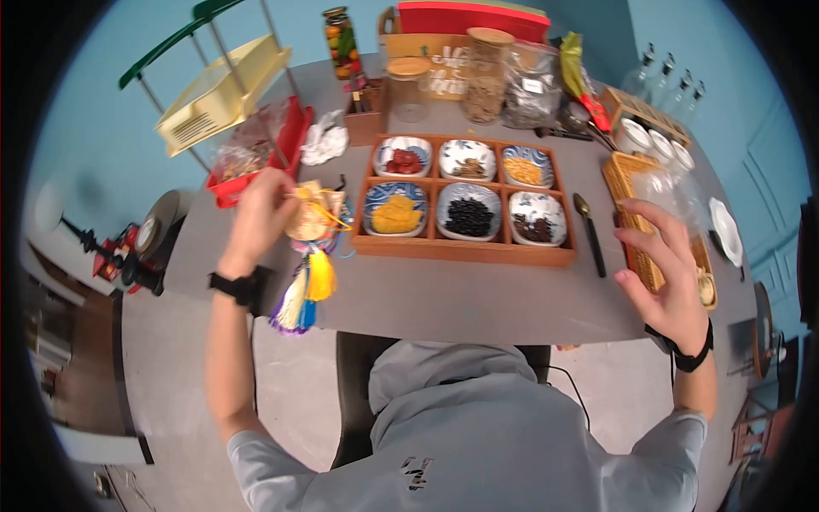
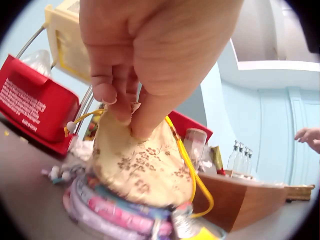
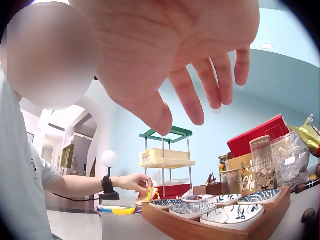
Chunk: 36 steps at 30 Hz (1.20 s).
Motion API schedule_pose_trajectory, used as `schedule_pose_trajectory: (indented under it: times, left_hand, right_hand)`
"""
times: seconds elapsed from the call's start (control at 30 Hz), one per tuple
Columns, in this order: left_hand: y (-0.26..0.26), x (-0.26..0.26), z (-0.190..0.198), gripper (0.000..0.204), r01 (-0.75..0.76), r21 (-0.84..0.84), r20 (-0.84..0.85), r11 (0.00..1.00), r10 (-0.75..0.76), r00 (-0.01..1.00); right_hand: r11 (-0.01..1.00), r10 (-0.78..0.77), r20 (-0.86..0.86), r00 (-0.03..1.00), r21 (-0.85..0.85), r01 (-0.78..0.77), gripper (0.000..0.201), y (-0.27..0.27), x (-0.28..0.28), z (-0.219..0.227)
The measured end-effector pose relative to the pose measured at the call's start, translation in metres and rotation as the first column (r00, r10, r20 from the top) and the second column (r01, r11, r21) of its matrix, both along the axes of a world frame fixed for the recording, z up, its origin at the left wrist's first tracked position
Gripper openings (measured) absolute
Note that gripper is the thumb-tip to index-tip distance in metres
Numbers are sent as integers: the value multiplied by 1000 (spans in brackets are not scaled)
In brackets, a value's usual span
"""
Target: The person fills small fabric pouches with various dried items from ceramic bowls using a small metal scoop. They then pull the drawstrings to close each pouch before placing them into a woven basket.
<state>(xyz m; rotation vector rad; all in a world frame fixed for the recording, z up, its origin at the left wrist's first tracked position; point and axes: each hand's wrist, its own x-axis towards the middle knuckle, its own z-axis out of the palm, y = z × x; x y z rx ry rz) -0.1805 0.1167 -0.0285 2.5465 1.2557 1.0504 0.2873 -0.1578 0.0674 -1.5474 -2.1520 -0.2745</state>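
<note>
My left hand (image 1: 263, 218) pinches the gathered top of a cream fabric sachet (image 2: 145, 172) with brown floral print and a yellow cord. Beneath the sachet lies a stack of colourful fabric pouches (image 2: 107, 212) in pink, lilac and blue. Yellow, white and blue tassels (image 1: 309, 290) spread from it toward the table's front edge. My right hand (image 1: 670, 264) hovers at the right, fingers spread and loosely bent, holding nothing. In the head view it overlaps a wicker basket (image 1: 633, 179) with a clear plastic bag inside.
A six-compartment wooden tray (image 1: 465, 249) holds small bowls of dried ingredients mid-table. Beside it lies a dark spoon (image 1: 592, 239). A red box (image 1: 294, 141) and a cream tiered rack (image 1: 226, 90) stand back left. Glass jars (image 1: 488, 81) line the back; white cups (image 1: 633, 135) sit at right.
</note>
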Motion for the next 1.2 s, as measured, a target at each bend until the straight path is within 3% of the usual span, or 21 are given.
schedule_pose_trajectory:
  times: [0.07, 0.13, 0.2, 0.33, 0.4, 0.5, 0.63, 0.7, 0.83, 0.93, 1.0, 1.03, 1.13, 1.2]
  left_hand:
    - [-18, -1, 27, 19, -19, -49, 37, 999, 21, 999]
    - [-37, 3, 49, 19, -2, -61, 106, 998, 9, 994]
    - [-58, 13, 67, 20, 83, 27, 95, 996, -85, 992]
    - [-110, 61, 95, 18, 303, 47, 20, 952, -304, 952]
    - [-117, 81, 92, 16, 474, 120, -103, 872, -464, 880]
    - [-130, 111, 81, 19, 648, 13, -14, 762, -648, 762]
    - [-132, 137, 68, 23, 755, -25, -1, 655, -755, 656]
    - [-129, 139, 65, 24, 772, -46, 17, 635, -772, 636]
    - [-131, 131, 57, 25, 783, -55, -35, 620, -785, 619]
    - [-149, 142, 36, 53, 702, 73, 306, 708, -686, 660]
    - [-159, 152, 18, 91, 707, -11, 447, 707, -629, 637]
    - [-164, 161, 6, 98, 715, -29, 520, 698, -601, 608]
    - [-175, 171, -8, 104, 737, -118, 623, 665, -528, 577]
    - [-182, 174, -13, 93, 744, -213, 665, 633, -464, 585]
  right_hand:
    - [998, 54, -96, 994, -24, -56, 37, 3, 3, 2]
    - [994, 106, -85, 991, -8, -107, 35, 7, 0, 9]
    - [984, 161, -126, 979, -49, -169, 34, 11, -3, 13]
    - [918, 353, -205, 913, -112, -380, 35, 29, -25, 14]
    - [855, 488, -207, 848, -84, -512, 38, 42, -40, 3]
    - [757, 628, -173, 759, -88, -647, 45, 57, -63, -6]
    - [696, 662, -173, 729, -218, -684, 33, 67, -70, -14]
    - [681, 671, -158, 724, -254, -686, 18, 71, -68, -18]
    - [742, 656, -43, 754, -147, -654, 16, 76, -54, -23]
    - [762, 646, -28, 763, -32, -646, 21, 65, -56, -24]
    - [768, 638, 33, 769, 44, -639, 22, 57, -61, -25]
    - [771, 631, 47, 775, 80, -632, 26, 54, -65, -26]
    - [774, 627, 38, 778, 83, -628, 26, 48, -71, -32]
    - [767, 640, -4, 768, 64, -638, 25, 46, -75, -40]
